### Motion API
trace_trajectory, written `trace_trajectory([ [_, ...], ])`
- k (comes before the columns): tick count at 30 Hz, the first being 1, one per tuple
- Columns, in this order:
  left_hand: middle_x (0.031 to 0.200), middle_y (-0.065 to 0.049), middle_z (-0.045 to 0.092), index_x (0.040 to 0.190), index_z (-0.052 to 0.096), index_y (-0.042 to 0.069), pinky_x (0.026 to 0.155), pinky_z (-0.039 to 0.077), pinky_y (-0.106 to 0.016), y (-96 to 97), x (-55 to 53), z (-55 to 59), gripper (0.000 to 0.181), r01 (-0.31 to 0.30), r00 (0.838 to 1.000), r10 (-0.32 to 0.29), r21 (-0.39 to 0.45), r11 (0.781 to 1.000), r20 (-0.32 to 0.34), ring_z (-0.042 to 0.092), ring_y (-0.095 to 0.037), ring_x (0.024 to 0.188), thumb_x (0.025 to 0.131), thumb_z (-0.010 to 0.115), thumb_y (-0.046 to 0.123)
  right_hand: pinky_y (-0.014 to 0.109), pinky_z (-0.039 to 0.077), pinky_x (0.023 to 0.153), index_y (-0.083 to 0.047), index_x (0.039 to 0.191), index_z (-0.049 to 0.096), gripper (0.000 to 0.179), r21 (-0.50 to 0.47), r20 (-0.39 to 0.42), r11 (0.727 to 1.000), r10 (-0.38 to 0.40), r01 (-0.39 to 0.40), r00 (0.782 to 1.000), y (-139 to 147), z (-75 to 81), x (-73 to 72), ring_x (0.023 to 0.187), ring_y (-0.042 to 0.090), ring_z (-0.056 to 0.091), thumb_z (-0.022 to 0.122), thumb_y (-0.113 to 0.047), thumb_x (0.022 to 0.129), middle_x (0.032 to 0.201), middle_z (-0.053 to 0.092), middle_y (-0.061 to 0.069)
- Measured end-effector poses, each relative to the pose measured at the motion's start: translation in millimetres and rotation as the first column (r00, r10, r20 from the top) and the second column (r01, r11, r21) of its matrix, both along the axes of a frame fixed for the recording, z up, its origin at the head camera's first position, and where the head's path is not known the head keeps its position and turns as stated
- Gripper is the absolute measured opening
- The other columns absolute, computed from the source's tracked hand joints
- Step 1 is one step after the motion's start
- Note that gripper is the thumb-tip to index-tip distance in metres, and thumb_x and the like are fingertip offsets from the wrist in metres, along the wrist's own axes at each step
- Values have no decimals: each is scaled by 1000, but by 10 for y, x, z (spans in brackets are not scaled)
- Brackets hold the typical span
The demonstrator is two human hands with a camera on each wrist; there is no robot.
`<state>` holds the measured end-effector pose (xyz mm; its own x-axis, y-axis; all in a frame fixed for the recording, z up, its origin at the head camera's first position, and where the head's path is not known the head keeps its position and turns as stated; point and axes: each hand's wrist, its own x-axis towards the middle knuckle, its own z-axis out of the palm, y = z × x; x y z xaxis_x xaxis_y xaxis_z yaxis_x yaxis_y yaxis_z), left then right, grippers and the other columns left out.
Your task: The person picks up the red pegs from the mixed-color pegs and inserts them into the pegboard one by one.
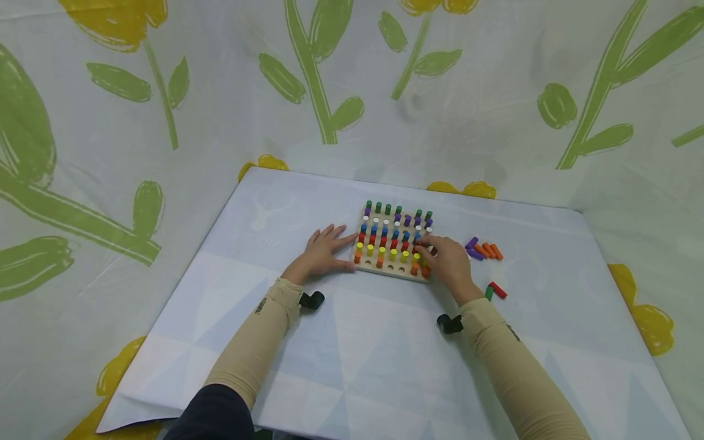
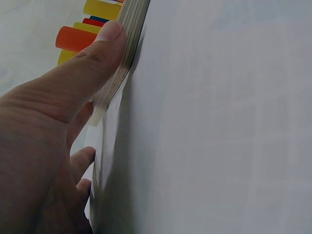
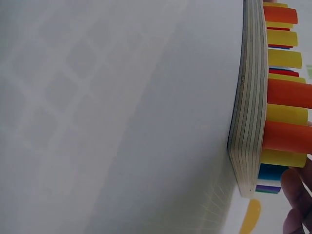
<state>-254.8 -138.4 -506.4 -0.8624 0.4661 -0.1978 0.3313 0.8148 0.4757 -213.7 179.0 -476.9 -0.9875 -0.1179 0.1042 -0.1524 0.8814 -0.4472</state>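
Observation:
A wooden pegboard (image 1: 392, 274) carries rows of green, purple, white, blue, red, yellow and orange pegs; some holes in the front orange row are bare. My left hand (image 1: 324, 249) lies at its left side with fingers spread. The left thumb (image 2: 109, 36) touches the board's edge in the left wrist view. Over the right end of the red and blue rows, my right hand (image 1: 450, 263) has curled fingers, thumb and forefinger closing on a peg mostly hidden by them; its colour is unclear. In the right wrist view, right fingertips (image 3: 294, 187) show beside a blue peg (image 3: 273, 172).
Right of the board lie loose purple pegs (image 1: 474, 254) and orange pegs (image 1: 488, 249). Nearer the right wrist are a red peg (image 1: 498, 290) and a green peg (image 1: 489, 293). A pale patterned cloth (image 1: 352, 342) covers the table; a flower-print curtain (image 1: 220, 98) hangs behind.

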Motion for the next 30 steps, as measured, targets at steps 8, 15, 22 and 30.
trace_trajectory([
  [8, 171, -5, 11, 161, 28, 33, 124, -8, -54, 14, 11, 14, 90, -6, 1000, 6, -1, 1000, 6, -3, -31, 157, 87, 71, 61, 40, 54, 75, -10, 123, 73, 31, -9, -2, 1000, -10, 10, 1000, 25, -4, 16, 90, 27, 63, 68, -30, 100, 107, 74, 8],
  [15, 171, -5, 11, 161, 30, 31, 124, -7, -53, 12, 1, 26, 91, 0, 1000, 0, -1, 1000, 3, -2, -31, 157, 86, 72, 61, 39, 54, 73, -8, 126, 72, 33, -14, -42, 1000, -3, 2, 999, 64, -5, 46, 89, 26, 64, 67, -29, 100, 111, 75, 8],
  [22, 171, -5, 11, 161, 30, 32, 124, -7, -54, 6, -8, 6, 92, -1, 1000, 1, 2, 1000, 4, -2, -31, 157, 86, 72, 62, 38, 52, 72, -10, 126, 72, 33, -18, -55, 1000, -11, 10, 998, 84, -39, 32, 88, 25, 63, 66, -30, 101, 110, 75, 7],
  [30, 171, -6, 12, 161, 30, 31, 124, -7, -54, 5, -8, 8, 91, 0, 1000, 0, -6, 1000, 2, -2, -31, 157, 86, 72, 62, 36, 50, 69, -10, 125, 72, 32, -41, -89, 999, -22, 18, 996, 118, -61, 47, 85, 24, 63, 67, -30, 100, 107, 75, 7],
])
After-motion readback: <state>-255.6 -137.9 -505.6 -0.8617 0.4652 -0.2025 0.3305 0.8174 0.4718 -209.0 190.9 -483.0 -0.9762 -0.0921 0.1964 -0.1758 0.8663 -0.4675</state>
